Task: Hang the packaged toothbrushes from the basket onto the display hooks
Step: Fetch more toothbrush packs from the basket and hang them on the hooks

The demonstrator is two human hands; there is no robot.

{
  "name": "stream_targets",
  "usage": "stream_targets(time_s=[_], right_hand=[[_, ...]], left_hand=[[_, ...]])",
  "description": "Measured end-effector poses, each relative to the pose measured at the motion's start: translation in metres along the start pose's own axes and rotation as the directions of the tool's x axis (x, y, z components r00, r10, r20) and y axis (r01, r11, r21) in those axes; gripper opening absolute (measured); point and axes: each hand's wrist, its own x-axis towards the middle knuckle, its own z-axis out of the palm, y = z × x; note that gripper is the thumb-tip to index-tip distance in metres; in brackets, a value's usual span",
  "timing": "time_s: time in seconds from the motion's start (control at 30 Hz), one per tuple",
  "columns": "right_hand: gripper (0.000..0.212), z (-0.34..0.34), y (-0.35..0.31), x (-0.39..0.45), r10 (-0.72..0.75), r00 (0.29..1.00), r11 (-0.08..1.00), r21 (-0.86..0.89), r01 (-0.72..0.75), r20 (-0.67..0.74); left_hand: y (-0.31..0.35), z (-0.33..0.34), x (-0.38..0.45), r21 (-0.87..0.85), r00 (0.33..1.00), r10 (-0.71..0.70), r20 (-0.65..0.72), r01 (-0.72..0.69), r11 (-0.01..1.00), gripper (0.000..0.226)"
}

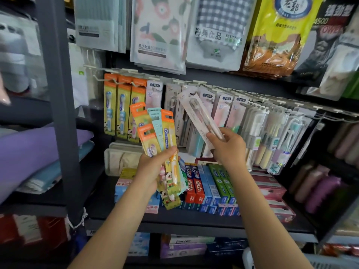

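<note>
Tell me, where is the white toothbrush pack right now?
The right hand holds the white pack tilted, mid-frame, its top near the hooks, right of the orange packs held by the left hand.

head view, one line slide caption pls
Right hand lifts a white toothbrush pack toward the display hooks; left hand grips a fan of packs.

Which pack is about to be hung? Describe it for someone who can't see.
Find the row of display hooks above the toothpaste boxes. In front, the right hand holds one pale pink-and-white toothbrush pack, tilted. The left hand grips a fan of orange-topped packs.
</note>
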Motion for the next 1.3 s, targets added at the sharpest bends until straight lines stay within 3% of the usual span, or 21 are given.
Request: stream_targets(time_s=[0.1,0.33,0.5,0.57,0.77,1.03,1.2,1.3], right_hand=[[0.016,-0.001,-0.001,0.002,-0.026,0.999,0.995,-0.101,0.023,-0.033],[0.019,0.010,0.012,0.005,0.071,0.997,0.997,-0.004,-0.071,-0.015],[0.049,0.039,0.020,-0.016,0.222,0.958,0.974,0.011,-0.228,0.180],[0.050,0.046,0.030,-0.030,0.277,0.931,0.951,0.071,-0.301,0.238],[0.037,0.060,0.037,-0.049,0.398,0.822,0.765,0.349,-0.542,0.407],[0.037,0.086,0.020,-0.028,0.511,0.743,0.581,0.463,-0.670,0.433],[0.049,0.083,0.030,-0.034,0.631,0.647,0.621,0.222,-0.752,0.428],[0.042,0.062,0.031,-0.057,0.515,0.734,0.714,0.252,-0.653,0.442]], left_hand=[[0.000,0.000,-0.002,-0.005,1.000,0.003,0.005,-0.003,1.000,0.027],[-0.004,-0.002,-0.007,0.001,1.000,-0.006,0.000,0.006,1.000,0.029],[-0.009,-0.004,-0.002,0.013,1.000,-0.009,-0.023,0.010,1.000,0.030],[-0.011,-0.007,0.000,0.024,0.999,-0.011,-0.032,0.011,1.000,0.030],[-0.015,-0.021,0.003,0.035,0.996,-0.020,-0.082,0.023,0.999,0.032],[-0.017,-0.031,0.005,0.035,0.995,-0.043,-0.092,0.046,0.998,0.029],[-0.016,-0.033,0.001,0.057,0.997,-0.048,-0.068,0.052,0.997,0.028],[-0.022,-0.029,-0.006,0.071,0.997,-0.049,-0.052,0.053,0.996,0.028]])
